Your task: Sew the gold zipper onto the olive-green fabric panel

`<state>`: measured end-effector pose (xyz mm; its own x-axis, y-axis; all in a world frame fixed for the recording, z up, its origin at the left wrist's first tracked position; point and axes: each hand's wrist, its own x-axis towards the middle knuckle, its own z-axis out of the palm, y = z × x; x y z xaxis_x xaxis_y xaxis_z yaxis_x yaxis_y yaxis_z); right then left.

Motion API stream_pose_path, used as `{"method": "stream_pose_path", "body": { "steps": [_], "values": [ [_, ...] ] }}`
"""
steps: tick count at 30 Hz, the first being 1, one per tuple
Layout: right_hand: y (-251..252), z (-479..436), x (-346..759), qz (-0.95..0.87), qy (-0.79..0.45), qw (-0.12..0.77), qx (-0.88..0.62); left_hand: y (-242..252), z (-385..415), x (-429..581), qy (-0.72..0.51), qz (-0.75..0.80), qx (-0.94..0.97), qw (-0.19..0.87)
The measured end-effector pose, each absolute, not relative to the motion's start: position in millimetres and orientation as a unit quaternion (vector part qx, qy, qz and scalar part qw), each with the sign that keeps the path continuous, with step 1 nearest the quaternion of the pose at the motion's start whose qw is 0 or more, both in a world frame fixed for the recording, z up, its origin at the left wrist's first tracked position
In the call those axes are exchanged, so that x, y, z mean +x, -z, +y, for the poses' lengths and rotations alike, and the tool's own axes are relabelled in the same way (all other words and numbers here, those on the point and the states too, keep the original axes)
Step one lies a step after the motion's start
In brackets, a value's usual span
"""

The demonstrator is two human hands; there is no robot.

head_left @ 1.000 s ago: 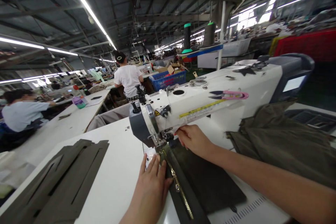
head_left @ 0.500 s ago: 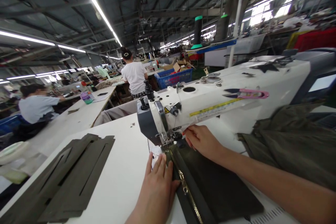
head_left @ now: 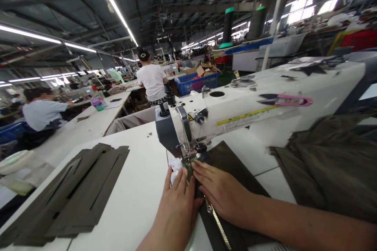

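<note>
A white sewing machine (head_left: 235, 113) stands over a dark olive fabric piece (head_left: 232, 160) with a gold metal zipper (head_left: 219, 225) along it. The zipper's upper end lies under the machine's presser foot (head_left: 187, 160). My left hand (head_left: 176, 204) rests flat on the left edge of the fabric, fingers apart and pointing at the foot. Across the zipper, my right hand (head_left: 222, 188) lies flat on the fabric, fingertips close to the foot. Its palm hides part of the zipper, while the pull shows just below it.
A stack of olive fabric panels (head_left: 79, 192) lies on the table at left. Crumpled olive cloth (head_left: 330, 168) sits at right. Pink-handled thread snips (head_left: 285, 100) rest against the machine arm. Two people in white shirts (head_left: 151, 82) are further off, near a blue crate (head_left: 197, 82).
My right hand has come down from beside the machine head onto the fabric by the presser foot. The fabric's far corner now shows behind it. My left hand stays almost in place.
</note>
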<state>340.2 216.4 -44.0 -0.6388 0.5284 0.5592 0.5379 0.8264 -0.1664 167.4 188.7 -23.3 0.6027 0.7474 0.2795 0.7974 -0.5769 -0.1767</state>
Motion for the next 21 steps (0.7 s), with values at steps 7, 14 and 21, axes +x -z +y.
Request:
{"method": "stream_pose_path", "body": {
  "steps": [7,14,21],
  "values": [
    [46.9,223.2,338.5,-0.908,0.004,0.285,-0.306,21.8,189.8,170.7,0.080,-0.453,-0.881,0.108],
    [17.7,186.2,367.0,-0.918,-0.030,0.261,-0.298,11.9,186.6,172.6,0.103,-0.475,-0.871,0.074],
    [27.2,135.2,380.6,-0.922,0.166,0.268,-0.227,11.7,184.3,172.0,0.094,-0.500,-0.860,0.045]
  ]
}}
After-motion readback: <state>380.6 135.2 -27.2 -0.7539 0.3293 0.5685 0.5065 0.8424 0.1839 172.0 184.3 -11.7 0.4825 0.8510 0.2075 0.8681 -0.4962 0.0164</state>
